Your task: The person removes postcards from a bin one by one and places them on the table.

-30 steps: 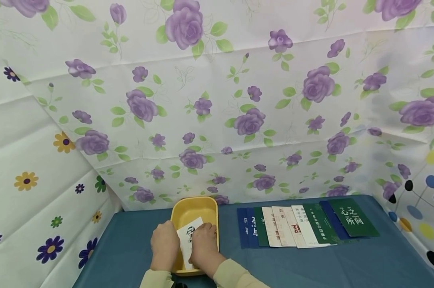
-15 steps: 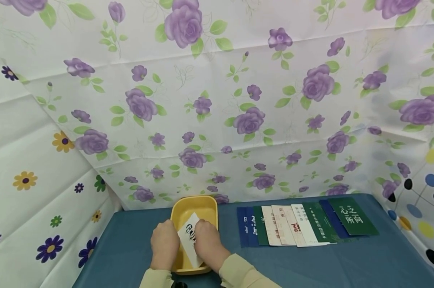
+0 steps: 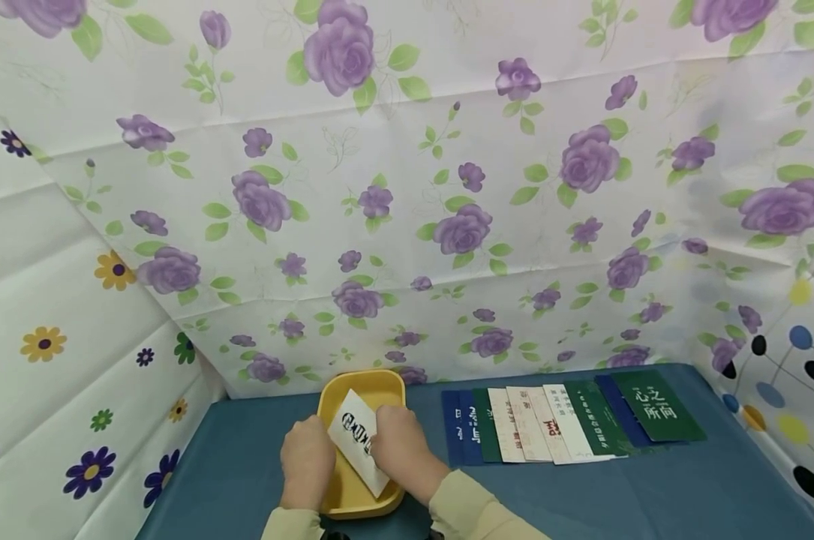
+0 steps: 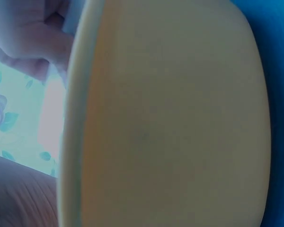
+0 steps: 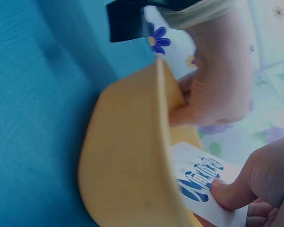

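Note:
In the head view a white card (image 3: 354, 433) with black brush lettering leans diagonally in a deep yellow tray (image 3: 362, 381). My right hand (image 3: 407, 448) pinches the card near its right edge. The right wrist view shows the right thumb (image 5: 229, 191) lying on the card's printed face (image 5: 199, 175), with fingers behind it. My left hand (image 3: 307, 459) is curled at the tray's left rim and grips it; its fingertips are mostly hidden. In the left wrist view, the tray's outer wall (image 4: 180, 113) fills the picture, with part of the left hand (image 4: 19, 194) beyond the rim.
To the right, a row of overlapping cards or booklets in blue, green and white (image 3: 542, 424) lies on the blue tablecloth (image 3: 515, 495); a green one (image 3: 659, 405) ends it. Floral sheets (image 3: 407, 225) hang behind and at the sides.
My right hand has moved slightly right, and the card has turned so its top end now leans left instead of right. The left hand and tray have stayed in place.

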Tool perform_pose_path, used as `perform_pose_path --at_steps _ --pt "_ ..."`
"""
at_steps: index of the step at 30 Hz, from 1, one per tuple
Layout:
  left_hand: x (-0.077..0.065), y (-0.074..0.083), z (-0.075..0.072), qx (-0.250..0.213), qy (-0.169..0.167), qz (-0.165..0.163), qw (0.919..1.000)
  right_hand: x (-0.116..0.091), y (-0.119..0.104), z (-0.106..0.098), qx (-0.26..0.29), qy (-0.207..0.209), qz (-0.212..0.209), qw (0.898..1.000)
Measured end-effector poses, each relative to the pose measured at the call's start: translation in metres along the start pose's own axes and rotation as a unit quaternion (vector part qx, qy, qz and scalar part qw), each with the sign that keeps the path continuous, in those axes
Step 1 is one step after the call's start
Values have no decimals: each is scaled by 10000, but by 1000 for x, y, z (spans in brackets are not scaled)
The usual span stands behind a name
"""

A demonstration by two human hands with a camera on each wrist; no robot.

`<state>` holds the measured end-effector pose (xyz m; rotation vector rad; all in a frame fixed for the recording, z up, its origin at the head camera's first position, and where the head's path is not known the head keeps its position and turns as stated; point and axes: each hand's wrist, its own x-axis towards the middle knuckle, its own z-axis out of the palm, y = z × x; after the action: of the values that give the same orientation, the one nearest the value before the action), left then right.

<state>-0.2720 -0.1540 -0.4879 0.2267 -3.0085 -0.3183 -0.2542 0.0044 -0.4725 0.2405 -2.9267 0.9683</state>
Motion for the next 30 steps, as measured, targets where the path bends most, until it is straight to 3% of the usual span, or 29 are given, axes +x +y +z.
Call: perform_pose_path --at_steps 15,23,30 --pt "0 -2 -1 63 -32 100 9999 4 22 -66 1090 576 102 9923" --pt "-1 -1 0 62 -59 92 9999 -1 56 -103 1083 918 105 9898" --pt "-2 0 0 79 -11 120 9999 -6 87 -138 879 1106 355 9893"
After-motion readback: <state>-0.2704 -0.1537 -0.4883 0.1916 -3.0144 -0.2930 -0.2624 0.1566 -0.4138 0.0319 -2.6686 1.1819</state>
